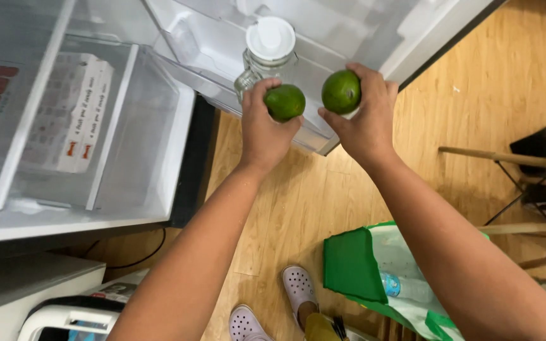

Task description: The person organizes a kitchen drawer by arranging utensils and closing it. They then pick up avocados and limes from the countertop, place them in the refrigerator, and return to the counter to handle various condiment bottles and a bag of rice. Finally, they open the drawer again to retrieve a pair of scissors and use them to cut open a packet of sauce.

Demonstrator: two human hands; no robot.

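Both my hands, left and right, each grip a green fruit beside the door-shelf jar; a nudge could topple it.

Glass jar partly hidden behind left hand; chair cut by right edge; bottle, perhaps water, half buried in green bag.

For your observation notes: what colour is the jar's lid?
White lid, clearest in the head view.
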